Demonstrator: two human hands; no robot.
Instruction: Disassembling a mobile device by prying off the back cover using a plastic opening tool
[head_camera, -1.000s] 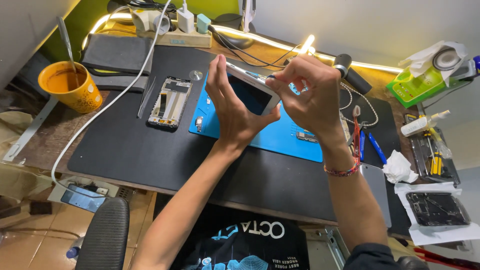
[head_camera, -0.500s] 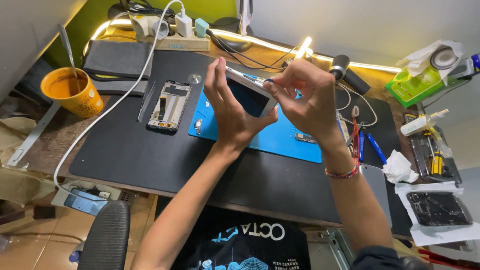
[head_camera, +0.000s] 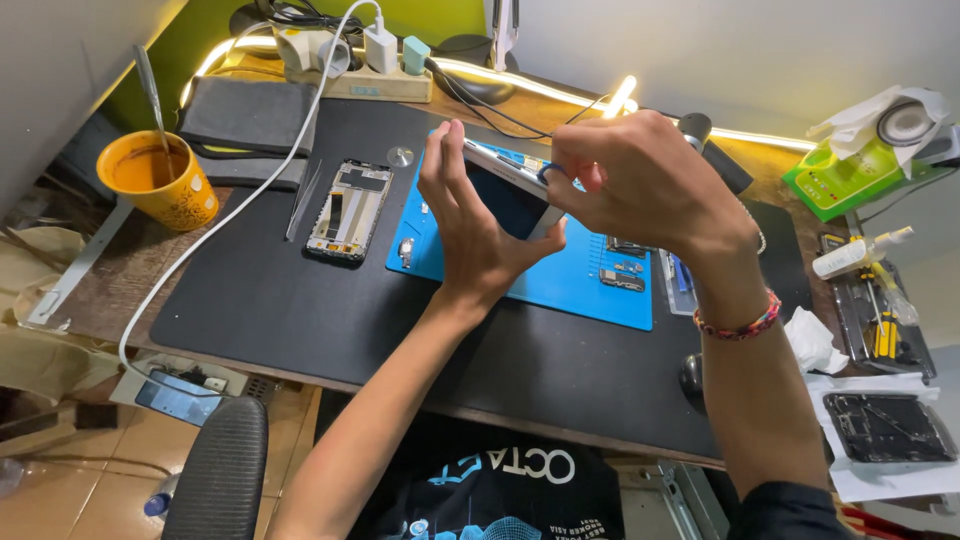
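Observation:
My left hand (head_camera: 472, 225) cups a white-edged phone (head_camera: 505, 180) from below, holding it tilted above the blue work mat (head_camera: 560, 280). My right hand (head_camera: 645, 180) grips the phone's right end, its fingers pinching a thin blue tool at the phone's edge. The right wrist wears a beaded bracelet (head_camera: 738, 322). Much of the phone is hidden behind both hands.
A bare phone frame (head_camera: 348, 210) and tweezers (head_camera: 303, 198) lie on the black desk mat (head_camera: 300, 300) to the left. An orange cup (head_camera: 160, 180) stands at the far left. Small parts (head_camera: 620, 280) sit on the blue mat. Screwdrivers (head_camera: 880, 325), tissue and another opened phone (head_camera: 885, 425) are at right.
Both hands and the phone stay together over the blue mat; my right hand has closed further over the phone's end. The camera view has shifted slightly.

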